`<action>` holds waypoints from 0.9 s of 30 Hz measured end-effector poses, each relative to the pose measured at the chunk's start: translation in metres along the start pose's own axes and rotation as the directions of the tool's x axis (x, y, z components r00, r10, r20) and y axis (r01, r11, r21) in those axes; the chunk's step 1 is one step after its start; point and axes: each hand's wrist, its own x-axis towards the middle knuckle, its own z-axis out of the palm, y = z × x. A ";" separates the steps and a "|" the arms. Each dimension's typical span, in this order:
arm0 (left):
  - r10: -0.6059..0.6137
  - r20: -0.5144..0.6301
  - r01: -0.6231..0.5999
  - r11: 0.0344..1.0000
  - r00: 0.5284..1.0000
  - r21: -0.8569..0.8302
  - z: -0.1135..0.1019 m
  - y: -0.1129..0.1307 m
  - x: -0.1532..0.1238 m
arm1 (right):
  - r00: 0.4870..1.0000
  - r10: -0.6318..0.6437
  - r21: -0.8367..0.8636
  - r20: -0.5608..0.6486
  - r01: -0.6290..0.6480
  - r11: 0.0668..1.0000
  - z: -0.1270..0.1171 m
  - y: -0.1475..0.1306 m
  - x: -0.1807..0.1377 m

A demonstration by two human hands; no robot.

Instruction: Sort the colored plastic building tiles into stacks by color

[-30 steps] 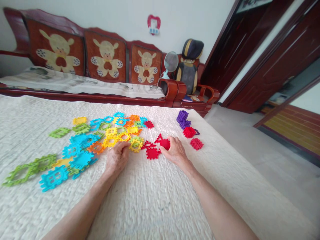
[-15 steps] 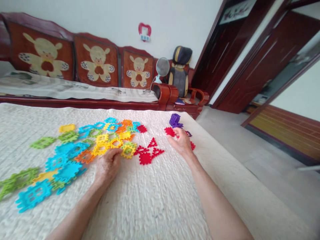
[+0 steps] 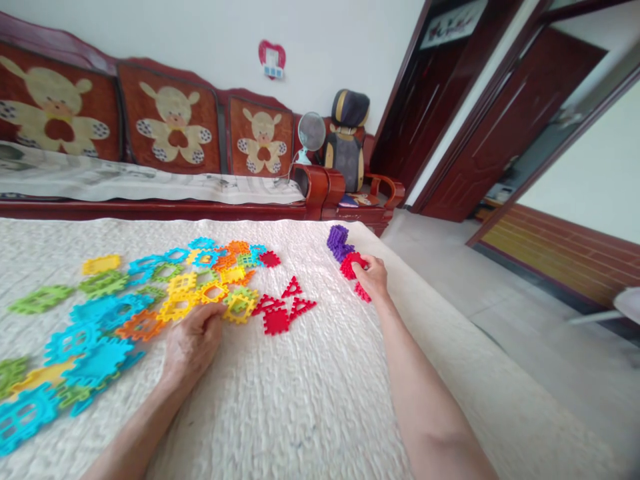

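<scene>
right hand [image 3: 373,277] — red tile [image 3: 349,265] is pinched right of centre, kept with like colours beside the purple stack [image 3: 338,241] | left hand [image 3: 193,343] — rested loosely curled, nothing gripped, against yellow tile [image 3: 240,304]

red pieces [image 3: 351,265]: matt plastic | quilt [image 3: 300,400]: rough white cloth | bench [image 3: 320,190]: glossy dark wood

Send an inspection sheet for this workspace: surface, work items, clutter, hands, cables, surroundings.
surface: white quilted cloth, flat.
job's things: stack of red plastic toothed tiles beside a stack of purple plastic tiles; loose red tiles flat mid-cloth.
clutter: spread of blue, green, yellow and orange plastic tiles, left.
grippers: right hand fingertips on the red stack, grip unclear; left hand open, resting by a yellow plastic tile.
cables: nothing seen.
surroundings: red wooden bench, small fan, dark wooden doors.
</scene>
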 end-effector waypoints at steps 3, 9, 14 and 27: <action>0.002 0.004 -0.002 1.000 1.000 -0.003 0.000 0.000 0.000 | 1.000 -0.019 -0.098 0.020 0.021 0.995 -0.003 -0.001 0.003; 0.011 0.009 -0.011 1.000 1.000 -0.016 0.000 0.000 -0.001 | 0.993 -0.003 -0.257 0.117 0.033 0.966 -0.006 -0.001 0.005; 0.011 0.040 -0.011 1.000 0.999 -0.006 -0.001 0.003 -0.001 | 0.989 0.009 -0.326 0.145 0.039 0.945 -0.005 -0.007 0.003; 0.007 0.047 -0.005 1.000 0.999 -0.027 0.002 0.001 -0.002 | 0.986 -0.167 -0.137 -0.008 0.164 0.977 -0.006 -0.014 0.002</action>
